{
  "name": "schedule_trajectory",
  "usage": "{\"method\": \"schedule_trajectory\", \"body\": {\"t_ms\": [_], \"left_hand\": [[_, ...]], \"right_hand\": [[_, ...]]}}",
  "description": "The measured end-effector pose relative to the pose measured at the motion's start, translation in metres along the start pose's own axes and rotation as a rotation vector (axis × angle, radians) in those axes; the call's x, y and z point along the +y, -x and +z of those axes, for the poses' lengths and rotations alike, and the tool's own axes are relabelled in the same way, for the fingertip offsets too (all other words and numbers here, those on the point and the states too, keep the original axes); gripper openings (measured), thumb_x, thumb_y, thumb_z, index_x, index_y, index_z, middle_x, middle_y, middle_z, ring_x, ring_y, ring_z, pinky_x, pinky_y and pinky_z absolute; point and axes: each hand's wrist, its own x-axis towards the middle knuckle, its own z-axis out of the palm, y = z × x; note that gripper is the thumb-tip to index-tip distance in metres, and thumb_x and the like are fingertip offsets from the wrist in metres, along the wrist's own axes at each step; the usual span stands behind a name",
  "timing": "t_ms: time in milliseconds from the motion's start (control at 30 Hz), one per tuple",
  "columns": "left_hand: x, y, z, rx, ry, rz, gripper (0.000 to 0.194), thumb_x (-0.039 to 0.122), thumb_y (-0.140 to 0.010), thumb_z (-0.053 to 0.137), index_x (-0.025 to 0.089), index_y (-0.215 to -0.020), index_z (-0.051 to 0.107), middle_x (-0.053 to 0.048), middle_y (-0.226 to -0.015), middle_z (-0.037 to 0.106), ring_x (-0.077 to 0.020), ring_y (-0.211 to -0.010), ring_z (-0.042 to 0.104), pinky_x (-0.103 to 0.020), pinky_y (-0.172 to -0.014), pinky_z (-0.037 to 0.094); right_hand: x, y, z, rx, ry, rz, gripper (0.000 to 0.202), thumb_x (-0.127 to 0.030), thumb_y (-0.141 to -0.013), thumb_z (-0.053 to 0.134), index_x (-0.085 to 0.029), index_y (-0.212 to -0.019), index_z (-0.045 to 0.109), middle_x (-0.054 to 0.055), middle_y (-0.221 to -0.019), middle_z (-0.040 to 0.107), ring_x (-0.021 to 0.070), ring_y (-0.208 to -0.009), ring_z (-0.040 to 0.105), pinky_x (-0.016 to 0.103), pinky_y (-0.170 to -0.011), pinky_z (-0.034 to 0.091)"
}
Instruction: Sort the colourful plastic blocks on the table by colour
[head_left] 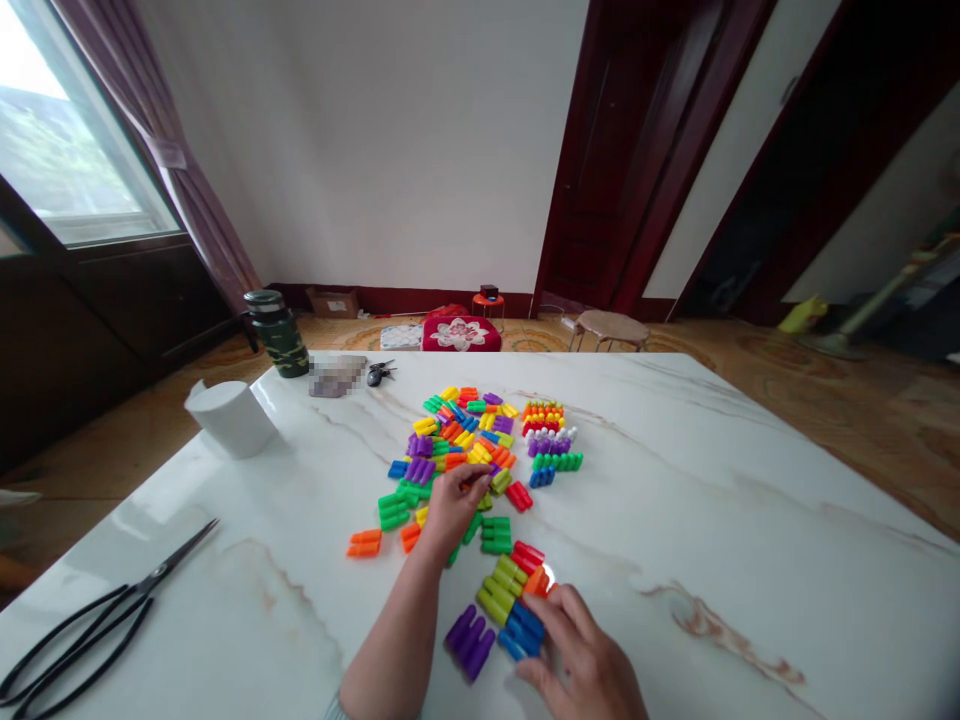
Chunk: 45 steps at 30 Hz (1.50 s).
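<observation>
Tabletop [675,500]; right hand [589,660] half open against blue pieces [523,630]; left hand [454,500] pinched, hold unclear

Both hands [459,500] lowered, fingers curled.

white wall [375,150] — dark red door [622,150], mauve curtain [161,150], bright window [71,140].

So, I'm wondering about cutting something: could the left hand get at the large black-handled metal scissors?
Probably yes: only low, brightly coloured plastic pieces lie between the left hand and the scissors, though it looks a stretch.
</observation>
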Motion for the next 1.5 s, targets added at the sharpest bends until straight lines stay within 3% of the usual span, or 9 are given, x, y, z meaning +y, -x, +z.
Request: {"method": "schedule_trajectory", "body": {"t_ms": [133, 300, 500, 633, 733, 867, 1000, 1167, 1500], "left_hand": [[-0.003, 0.0, 0.0, -0.009, 0.011, 0.001, 0.027, 0.036, -0.083, 0.062, 0.016, -0.095, 0.074, -0.005, -0.087, 0.075, -0.0185, -0.075, 0.069, -0.025, -0.066, 0.054], [-0.006, -0.001, 0.0, -0.011, 0.01, -0.005, 0.028, 0.038, -0.082, 0.063, 0.015, -0.095, 0.074, -0.006, -0.086, 0.075, -0.0195, -0.076, 0.07, -0.026, -0.067, 0.054], [-0.005, -0.003, -0.001, -0.013, -0.013, -0.005, 0.029, 0.039, -0.083, 0.062, 0.016, -0.096, 0.075, -0.006, -0.089, 0.075, -0.0203, -0.078, 0.07, -0.028, -0.069, 0.055], [-0.006, -0.003, -0.001, -0.016, -0.017, 0.0, 0.029, 0.039, -0.082, 0.062, 0.017, -0.096, 0.075, -0.006, -0.088, 0.076, -0.0206, -0.078, 0.07, -0.028, -0.069, 0.055], [-0.006, -0.002, -0.001, -0.027, -0.01, -0.011, 0.03, 0.039, -0.081, 0.063, 0.017, -0.097, 0.075, -0.006, -0.088, 0.076, -0.0204, -0.076, 0.07, -0.027, -0.066, 0.055], [-0.003, -0.002, -0.002, -0.026, -0.017, -0.023, 0.031, 0.041, -0.081, 0.063, 0.017, -0.096, 0.075, -0.006, -0.088, 0.075, -0.0202, -0.076, 0.07, -0.027, -0.065, 0.055], [0.0, -0.002, -0.002, -0.014, -0.003, -0.019, 0.031, 0.041, -0.08, 0.063, 0.017, -0.094, 0.075, -0.005, -0.086, 0.075, -0.02, -0.076, 0.07, -0.026, -0.066, 0.055], [0.002, -0.002, -0.002, -0.017, 0.002, -0.042, 0.032, 0.041, -0.08, 0.064, 0.016, -0.095, 0.075, -0.006, -0.085, 0.075, -0.0199, -0.075, 0.07, -0.026, -0.064, 0.055], [0.002, -0.002, -0.002, -0.003, 0.02, -0.044, 0.032, 0.041, -0.079, 0.065, 0.015, -0.095, 0.075, -0.007, -0.082, 0.075, -0.019, -0.07, 0.069, -0.026, -0.061, 0.055]], "right_hand": [[0.008, 0.007, 0.022, -0.014, 0.094, -0.015, 0.052, -0.009, -0.064, 0.068, -0.026, -0.113, 0.06, 0.0, -0.094, 0.064, 0.0158, -0.079, 0.069, 0.017, -0.065, 0.054], [0.008, 0.001, 0.025, -0.114, 0.164, 0.019, 0.053, -0.008, -0.062, 0.064, -0.028, -0.111, 0.06, 0.001, -0.109, 0.066, 0.0172, -0.086, 0.07, 0.018, -0.065, 0.054], [0.008, -0.006, 0.035, -0.143, 0.263, 0.042, 0.054, -0.009, -0.057, 0.071, -0.029, -0.107, 0.064, 0.0, -0.106, 0.068, 0.0181, -0.081, 0.069, 0.021, -0.061, 0.051], [-0.001, -0.012, 0.019, -0.072, 0.192, 0.02, 0.026, -0.013, -0.063, 0.076, -0.03, -0.081, 0.068, -0.002, -0.089, 0.068, 0.0181, -0.082, 0.065, 0.022, -0.067, 0.048], [-0.004, -0.033, -0.01, 0.056, -0.016, 0.087, 0.011, -0.026, -0.078, 0.07, -0.029, -0.089, 0.069, 0.0, -0.087, 0.067, 0.0185, -0.084, 0.062, 0.026, -0.074, 0.047], [0.028, -0.081, -0.037, 0.387, -0.33, 0.349, 0.028, -0.043, -0.09, 0.053, -0.021, -0.103, 0.065, 0.006, -0.094, 0.069, 0.0186, -0.084, 0.062, 0.029, -0.077, 0.049], [0.086, -0.119, -0.026, 0.551, -0.418, 0.435, 0.037, -0.052, -0.082, 0.056, -0.017, -0.092, 0.066, 0.007, -0.086, 0.069, 0.0208, -0.08, 0.062, 0.034, -0.076, 0.05], [0.126, -0.124, 0.005, 0.586, -0.285, 0.355, 0.034, -0.046, -0.083, 0.057, -0.017, -0.09, 0.072, 0.009, -0.096, 0.067, 0.0199, -0.08, 0.059, 0.037, -0.074, 0.05], [0.13, -0.123, 0.011, 0.556, -0.228, 0.316, 0.029, -0.031, -0.084, 0.049, -0.017, -0.097, 0.07, 0.01, -0.096, 0.068, 0.0212, -0.086, 0.061, 0.037, -0.079, 0.05]]}}
